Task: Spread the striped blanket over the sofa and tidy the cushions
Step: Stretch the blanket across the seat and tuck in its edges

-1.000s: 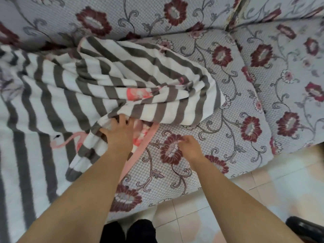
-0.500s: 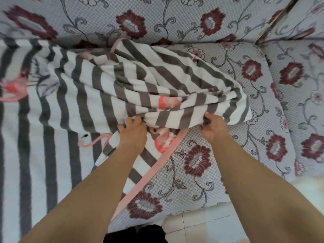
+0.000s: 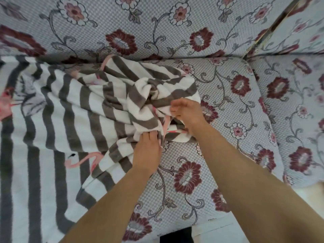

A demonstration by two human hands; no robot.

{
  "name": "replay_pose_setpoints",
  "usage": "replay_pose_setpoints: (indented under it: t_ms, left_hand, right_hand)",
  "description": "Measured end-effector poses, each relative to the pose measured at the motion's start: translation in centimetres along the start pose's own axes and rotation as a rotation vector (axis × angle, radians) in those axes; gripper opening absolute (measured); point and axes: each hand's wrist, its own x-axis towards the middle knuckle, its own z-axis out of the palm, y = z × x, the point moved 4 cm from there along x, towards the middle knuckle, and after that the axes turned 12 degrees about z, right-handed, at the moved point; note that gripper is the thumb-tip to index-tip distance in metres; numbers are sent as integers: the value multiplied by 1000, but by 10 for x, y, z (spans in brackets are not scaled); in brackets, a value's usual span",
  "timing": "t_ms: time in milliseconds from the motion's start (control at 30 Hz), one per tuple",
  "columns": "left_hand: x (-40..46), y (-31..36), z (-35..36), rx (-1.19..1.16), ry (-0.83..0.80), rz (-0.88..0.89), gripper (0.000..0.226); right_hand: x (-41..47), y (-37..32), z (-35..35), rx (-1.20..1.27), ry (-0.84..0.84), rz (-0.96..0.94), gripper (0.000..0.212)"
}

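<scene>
The grey-and-white striped blanket (image 3: 73,109) with pink flamingo prints lies flat over the left of the sofa seat and is bunched into a twisted heap near the middle. My left hand (image 3: 148,151) grips a fold at the heap's lower edge, fingers tucked into the cloth. My right hand (image 3: 186,112) holds the heap's right side, fingers curled on the fabric just above the left hand. The sofa (image 3: 228,109) has a grey checked cover with dark red flowers. Its right seat part is bare.
The floral back cushion (image 3: 157,27) runs along the top. A second seat cushion (image 3: 294,120) adjoins on the right, with a gap at the corner. Pale floor tiles (image 3: 219,230) show below the seat's front edge.
My right hand has moved up from the bare seat onto the blanket heap and taken hold of it. The loose fold has been gathered into a tighter bunch, and my view has moved closer.
</scene>
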Motion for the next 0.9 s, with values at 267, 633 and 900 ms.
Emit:
replay_pose_setpoints:
  t_ms: [267, 633, 900]
  left_hand:
    - [49, 13, 27, 277, -96, -342, 101]
    - [37, -16, -52, -116, -62, -523, 27]
    - [-46, 43, -39, -135, -800, -186, 9]
  right_hand:
    - [57, 79, -58, -348, 165, 286, 115]
    - [54, 8, -46, 521, -227, 421, 38]
    - [26, -72, -99, 643, -216, 110, 39]
